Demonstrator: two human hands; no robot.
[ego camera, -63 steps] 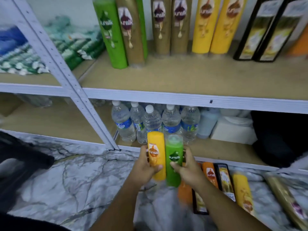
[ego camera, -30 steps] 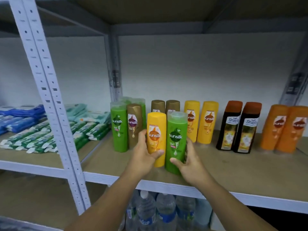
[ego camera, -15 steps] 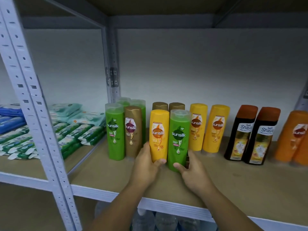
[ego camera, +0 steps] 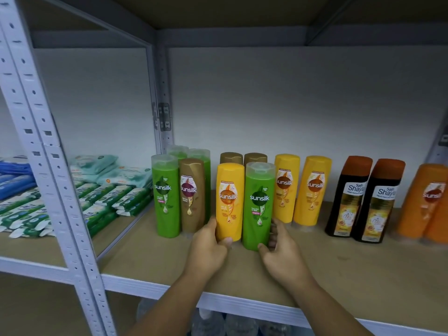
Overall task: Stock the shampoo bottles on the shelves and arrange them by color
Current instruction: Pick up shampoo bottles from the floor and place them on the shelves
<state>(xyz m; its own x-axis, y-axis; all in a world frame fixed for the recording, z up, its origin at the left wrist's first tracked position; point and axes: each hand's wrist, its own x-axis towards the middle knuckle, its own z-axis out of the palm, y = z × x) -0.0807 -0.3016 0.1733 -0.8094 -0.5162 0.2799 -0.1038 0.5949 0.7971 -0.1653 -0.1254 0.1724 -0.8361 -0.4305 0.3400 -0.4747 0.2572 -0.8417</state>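
1. Left hand [ego camera: 208, 248] grasps the base of a yellow shampoo bottle [ego camera: 230, 202], with the thumb in front and the fingers wrapped behind.
2. Right hand [ego camera: 282, 254] grasps the base of a green shampoo bottle [ego camera: 259, 207] the same way.
3. Both held bottles are upright and pressed side by side, their bases at the shelf board [ego camera: 339, 263]. Whether they rest on it is unclear.
4. Just to their left stand a green front bottle [ego camera: 166, 197] and a gold-brown front bottle [ego camera: 192, 195], with two more green ones behind.
5. Two gold-brown caps [ego camera: 231, 157] show directly behind the held pair.
6. To the right are two yellow bottles [ego camera: 300, 190], then two dark bottles [ego camera: 363, 200], then orange bottles [ego camera: 426, 202] at the edge.
7. The bay to the left holds stacked green-and-white packets [ego camera: 109, 192] and blue packets [ego camera: 14, 178].
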